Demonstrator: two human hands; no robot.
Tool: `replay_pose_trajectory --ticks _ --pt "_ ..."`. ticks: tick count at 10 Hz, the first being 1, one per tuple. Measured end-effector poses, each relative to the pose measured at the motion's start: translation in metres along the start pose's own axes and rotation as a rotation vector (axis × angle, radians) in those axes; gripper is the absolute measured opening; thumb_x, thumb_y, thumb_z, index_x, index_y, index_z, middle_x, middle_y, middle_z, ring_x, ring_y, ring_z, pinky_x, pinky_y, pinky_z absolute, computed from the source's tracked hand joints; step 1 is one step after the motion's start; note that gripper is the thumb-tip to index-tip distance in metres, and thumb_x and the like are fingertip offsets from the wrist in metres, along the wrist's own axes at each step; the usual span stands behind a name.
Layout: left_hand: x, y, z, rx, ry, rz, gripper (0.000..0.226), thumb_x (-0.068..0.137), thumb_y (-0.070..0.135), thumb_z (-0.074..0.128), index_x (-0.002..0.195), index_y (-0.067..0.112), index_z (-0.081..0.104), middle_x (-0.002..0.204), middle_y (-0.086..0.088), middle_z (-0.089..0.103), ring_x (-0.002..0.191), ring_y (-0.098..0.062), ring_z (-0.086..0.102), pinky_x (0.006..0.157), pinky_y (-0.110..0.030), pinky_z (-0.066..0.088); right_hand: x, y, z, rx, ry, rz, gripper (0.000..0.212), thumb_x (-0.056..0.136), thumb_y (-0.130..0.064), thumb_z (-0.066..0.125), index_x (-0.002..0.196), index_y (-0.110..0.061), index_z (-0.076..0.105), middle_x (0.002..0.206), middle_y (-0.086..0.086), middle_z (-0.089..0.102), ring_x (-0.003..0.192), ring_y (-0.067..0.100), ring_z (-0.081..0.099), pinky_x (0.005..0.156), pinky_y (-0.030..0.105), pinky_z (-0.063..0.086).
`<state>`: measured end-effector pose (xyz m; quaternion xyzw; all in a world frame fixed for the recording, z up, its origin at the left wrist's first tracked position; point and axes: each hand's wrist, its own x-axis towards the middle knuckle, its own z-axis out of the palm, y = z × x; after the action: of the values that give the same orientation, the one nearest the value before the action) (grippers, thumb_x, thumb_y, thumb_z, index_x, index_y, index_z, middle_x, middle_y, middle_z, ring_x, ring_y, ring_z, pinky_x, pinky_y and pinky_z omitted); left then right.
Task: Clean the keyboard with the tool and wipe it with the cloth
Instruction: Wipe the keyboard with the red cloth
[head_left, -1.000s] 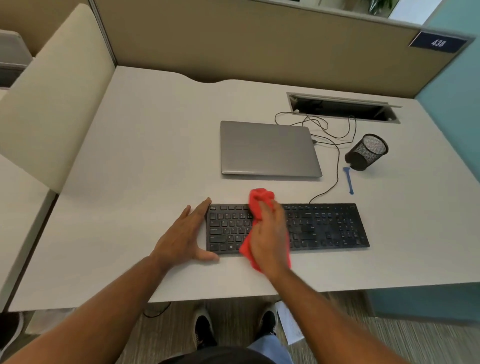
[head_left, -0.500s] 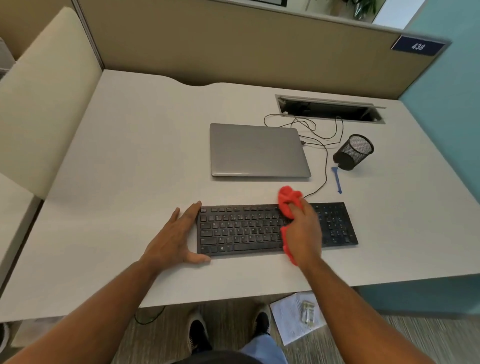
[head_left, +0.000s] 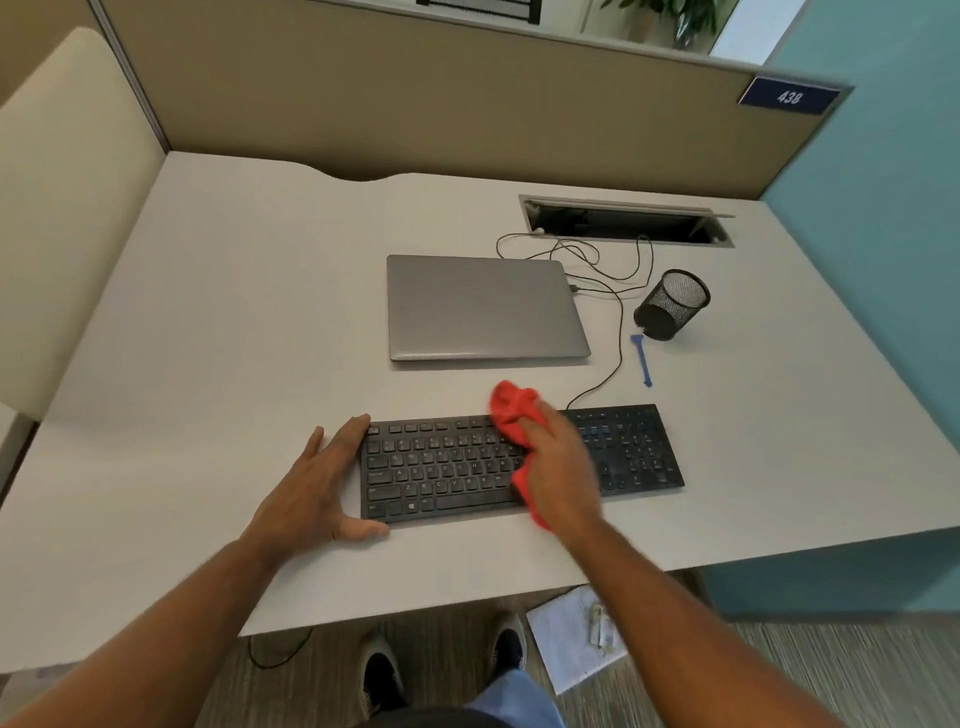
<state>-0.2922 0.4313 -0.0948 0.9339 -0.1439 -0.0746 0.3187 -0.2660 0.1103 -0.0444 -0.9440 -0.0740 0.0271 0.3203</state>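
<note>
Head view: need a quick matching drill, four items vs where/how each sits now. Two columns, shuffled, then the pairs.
Things:
1. red cloth
2. blue tool
3. laptop
4. mesh cup

States:
A. closed, flat on the desk behind the keyboard
B. tipped on its side, near the desk's right rear
C. bunched in the right hand, on the keys
D. lying loose on the desk, no hand on it

Pairs: 1-C, 2-D, 3-A, 4-B
</note>
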Motion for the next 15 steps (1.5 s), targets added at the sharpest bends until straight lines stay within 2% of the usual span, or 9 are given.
replay_pose_trajectory --ticks 2,3,5,6,8,10,12,13,15 --pt "0.001 -0.004 0.001 0.007 0.003 0.008 0.139 0.064 0.078 0.081 0.165 0.027 0.000 0.162 0.018 0.016 0.149 0.000 0.015 0.126 -0.028 -0.015 0.001 0.056 -0.069 0.001 0.293 0.344 0.044 0.096 0.000 0.048 0.132 -0.020 0.063 0.109 -0.028 0.056 0.085 -0.021 0.056 0.062 -0.002 0.042" --pt "0.001 -0.003 0.002 0.016 0.006 0.016 0.138 0.064 0.078 0.080 0.164 0.028 0.000 0.160 0.019 0.017 0.148 0.001 0.017 0.127 -0.029 -0.014 0.008 0.047 -0.059 0.107 0.334 0.410 0.053 0.093 0.001 0.047 0.132 -0.032 0.061 0.122 -0.021 0.054 0.110 -0.003 0.055 0.070 0.002 0.039" --pt "0.002 -0.005 0.004 0.022 -0.001 0.000 0.139 0.065 0.082 0.077 0.165 0.027 0.000 0.165 0.013 0.018 0.153 -0.006 0.016 0.124 -0.026 -0.019 -0.016 0.031 -0.021 0.116 0.136 0.192 0.044 0.102 -0.009 0.050 0.139 -0.030 0.058 0.138 -0.026 0.048 0.115 -0.021 0.042 0.101 0.006 0.038" --pt "0.003 -0.008 0.006 0.034 -0.008 -0.001 0.140 0.064 0.086 0.074 0.166 0.025 -0.002 0.171 0.003 0.018 0.158 -0.010 0.011 0.125 -0.029 -0.018 -0.009 0.050 -0.050 0.106 0.244 0.252 0.032 0.103 -0.028 0.049 0.126 -0.043 0.063 0.110 -0.026 0.065 0.083 -0.008 0.064 0.065 0.018 0.056" --pt "0.003 -0.009 0.007 0.048 -0.015 -0.008 0.139 0.066 0.085 0.075 0.165 0.027 -0.003 0.171 0.002 0.020 0.159 -0.013 0.013 0.126 -0.031 -0.016 0.013 0.091 -0.066 -0.167 0.348 0.398 0.055 0.091 -0.004 0.048 0.135 -0.034 0.058 0.149 -0.005 0.047 0.132 0.023 0.049 0.109 0.047 0.046" --pt "0.004 -0.009 0.007 0.061 -0.020 -0.008 0.141 0.065 0.087 0.074 0.166 0.027 -0.005 0.171 0.004 0.018 0.159 -0.012 0.010 0.126 -0.031 -0.017 -0.016 0.062 -0.021 -0.159 0.198 0.115 0.060 0.093 -0.003 0.059 0.145 -0.032 0.053 0.157 -0.006 0.037 0.139 0.016 0.038 0.116 0.038 0.037" --pt "0.004 -0.009 0.007 0.066 -0.024 -0.014 0.140 0.066 0.087 0.074 0.165 0.027 -0.003 0.171 0.001 0.020 0.158 -0.015 0.015 0.127 -0.031 -0.016 0.022 0.091 -0.087 0.044 0.432 0.459 0.038 0.082 -0.033 0.052 0.116 -0.047 0.059 0.123 -0.005 0.061 0.107 0.019 0.063 0.078 0.039 0.053" --pt "0.004 -0.009 0.007 0.064 -0.020 -0.016 0.141 0.065 0.087 0.074 0.166 0.025 -0.002 0.171 -0.002 0.022 0.158 -0.014 0.014 0.126 -0.029 -0.017 0.029 0.111 -0.084 -0.030 0.367 0.483 0.062 0.077 -0.013 0.057 0.133 -0.040 0.054 0.135 -0.010 0.049 0.119 0.027 0.055 0.090 0.045 0.055" --pt "0.005 -0.007 0.006 0.059 -0.014 -0.016 0.142 0.062 0.092 0.069 0.165 0.027 -0.004 0.171 -0.001 0.020 0.154 -0.008 0.011 0.126 -0.029 -0.017 -0.033 0.049 -0.008 -0.129 0.363 0.319 0.056 0.090 0.001 0.060 0.139 -0.026 0.056 0.153 -0.003 0.039 0.123 0.020 0.039 0.099 0.039 0.047"
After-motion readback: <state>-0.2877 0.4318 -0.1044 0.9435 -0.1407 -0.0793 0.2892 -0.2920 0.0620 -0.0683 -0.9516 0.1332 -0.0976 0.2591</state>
